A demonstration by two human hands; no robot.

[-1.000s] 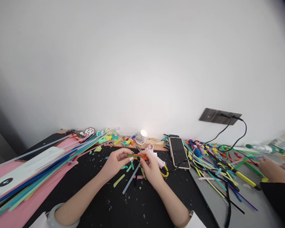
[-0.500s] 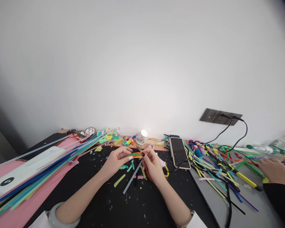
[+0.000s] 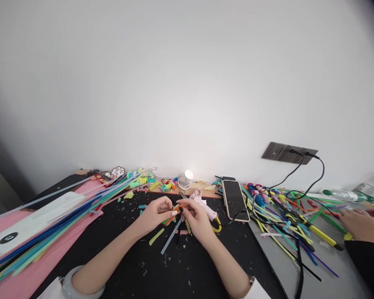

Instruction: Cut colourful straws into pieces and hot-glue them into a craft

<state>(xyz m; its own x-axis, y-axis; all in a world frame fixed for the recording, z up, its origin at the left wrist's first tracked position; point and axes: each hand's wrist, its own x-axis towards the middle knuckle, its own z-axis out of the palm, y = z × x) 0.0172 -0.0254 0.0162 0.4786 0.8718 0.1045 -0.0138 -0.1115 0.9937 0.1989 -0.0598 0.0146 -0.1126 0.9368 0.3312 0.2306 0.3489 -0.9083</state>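
Observation:
My left hand (image 3: 156, 214) and my right hand (image 3: 197, 220) meet over the black mat (image 3: 162, 265), fingers pinched together on a small bundle of orange and green straw pieces (image 3: 173, 214). The bundle tilts down to the left between my fingertips. Just below it on the mat lie a grey glue stick (image 3: 172, 236) and a yellow-green straw piece (image 3: 156, 236). A pink glue gun (image 3: 205, 206) rests right behind my right hand.
Long coloured straws (image 3: 50, 232) fan over pink paper (image 3: 34, 270) at the left. A phone (image 3: 234, 199) lies to the right, then tangled straws and black cables (image 3: 286, 216). Another person's hand (image 3: 358, 224) works at the far right. A lit candle (image 3: 187, 178) stands by the wall.
The straw bundle was held level between my hands; now it is tilted and my fingertips have closed nearer together around it. The other person's hand shifted slightly.

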